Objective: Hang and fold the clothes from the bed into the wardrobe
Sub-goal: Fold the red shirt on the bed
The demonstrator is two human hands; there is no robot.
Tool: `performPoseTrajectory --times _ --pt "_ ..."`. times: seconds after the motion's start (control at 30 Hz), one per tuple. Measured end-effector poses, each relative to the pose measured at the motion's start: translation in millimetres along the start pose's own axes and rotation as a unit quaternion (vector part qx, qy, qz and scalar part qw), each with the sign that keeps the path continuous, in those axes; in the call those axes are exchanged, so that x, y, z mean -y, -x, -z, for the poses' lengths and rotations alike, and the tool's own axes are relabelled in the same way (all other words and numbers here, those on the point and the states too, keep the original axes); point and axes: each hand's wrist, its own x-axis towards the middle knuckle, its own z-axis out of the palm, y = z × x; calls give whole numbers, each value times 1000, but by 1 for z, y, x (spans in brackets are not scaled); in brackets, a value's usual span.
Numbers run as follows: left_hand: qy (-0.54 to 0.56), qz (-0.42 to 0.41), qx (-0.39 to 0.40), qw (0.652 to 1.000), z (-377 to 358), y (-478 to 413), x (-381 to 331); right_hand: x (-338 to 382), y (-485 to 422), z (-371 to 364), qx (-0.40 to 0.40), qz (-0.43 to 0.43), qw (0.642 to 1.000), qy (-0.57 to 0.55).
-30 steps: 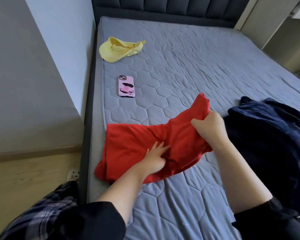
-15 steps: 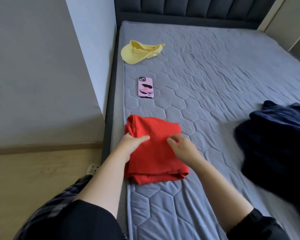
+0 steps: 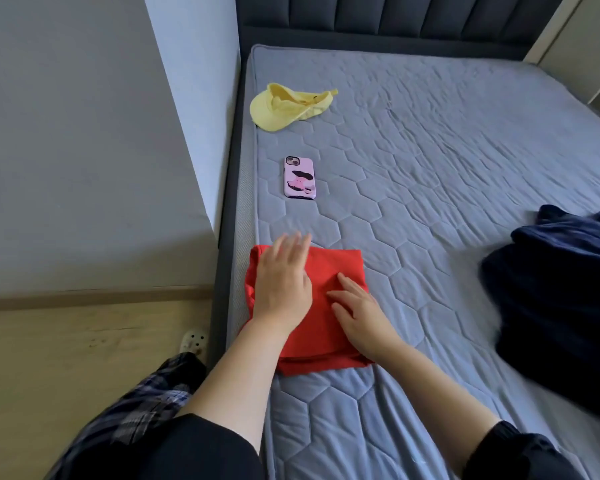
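A red garment [image 3: 336, 271] lies folded into a compact rectangle near the left edge of the grey quilted mattress [image 3: 430, 168]. My left hand [image 3: 283, 282] lies flat on its left half, fingers straight and blurred at the tips. My right hand [image 3: 355, 306] presses flat on its right half with the fingers spread. A dark navy garment [image 3: 561, 289] lies crumpled at the right side of the bed. The wardrobe is out of view.
A yellow cap [image 3: 284, 107] lies near the headboard and a pink-cased phone [image 3: 299, 178] rests between it and the red garment. A grey wall block [image 3: 84, 150] stands left of the bed above a wooden floor [image 3: 66, 358]. A white slipper [image 3: 193, 341] sits by the bed frame.
The red garment went from loosely held up to folded flat into a small rectangle. Both hands let go of it and now rest flat on top; the left hand slid forward.
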Motion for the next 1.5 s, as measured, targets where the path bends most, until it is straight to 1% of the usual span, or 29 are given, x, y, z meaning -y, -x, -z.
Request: performPoseTrajectory --times 0.03,0.07,0.1,0.13,0.2,0.27,0.33,0.37,0.43,0.57,0.63,0.7,0.8,0.87,0.9,0.97,1.03,1.07,1.1,1.13,1.2,1.27,1.33,1.37,1.43,1.5 --pt "-9 -16 53 998 -7 1 -1 -1 -2 1 -54 -18 998 -35" --pt "-31 -10 118 992 -16 5 1 -3 -4 2 -104 -54 991 -66" --pt "-58 7 170 984 -26 11 5 -6 -7 4 -134 -105 980 -101" --pt "-82 22 202 976 -37 19 11 -9 -11 6 -134 -166 965 -153" --pt "-108 52 227 966 -51 30 21 -17 -19 7 -64 -275 919 -275" --pt "-104 67 230 965 -57 33 28 -24 -24 8 7 -346 861 -372" --pt "-106 73 230 964 -62 35 33 -24 -24 8 69 -396 800 -446" --pt "-109 74 236 963 -64 35 34 -23 -22 6 100 -399 781 -470" --pt "-104 73 250 960 -67 36 37 -21 -19 2 145 -385 761 -502" --pt "-65 80 275 956 -66 33 46 -15 -14 3 166 -359 728 -560" --pt "-40 92 283 954 -63 30 46 -9 -13 6 152 -345 728 -573" --pt "6 122 285 951 -57 24 42 3 -15 12 140 -329 734 -578" --pt "126 188 264 938 -41 14 37 26 -19 29 128 -309 743 -580" --pt "236 224 210 922 -28 10 31 46 -21 43 127 -288 751 -580" --pt "291 241 176 909 -20 9 28 56 -22 50 128 -275 758 -578" --pt "398 284 117 864 1 7 21 78 -24 63 132 -249 771 -571" --pt "512 326 75 791 27 6 14 104 -26 73 136 -219 784 -564" --pt "548 342 61 761 42 5 13 119 -27 76 142 -205 790 -561" --pt "564 354 40 745 58 6 14 136 -27 79 152 -191 794 -556" --pt "569 361 11 739 76 8 16 153 -27 81 164 -178 799 -550" --pt "582 352 -44 731 115 13 26 192 -28 82 193 -148 808 -537" --pt "584 342 -76 732 153 19 40 233 -29 80 212 -111 820 -521" --pt "577 365 -113 722 190 26 56 272 -33 75 226 -75 830 -504" --pt "585 372 -137 708 204 31 65 291 -35 71 236 -62 834 -495" --pt "624 379 -176 660 229 35 86 328 -42 60 252 -44 840 -478" --pt "666 381 -194 611 250 38 113 364 -53 42 267 -34 845 -461"
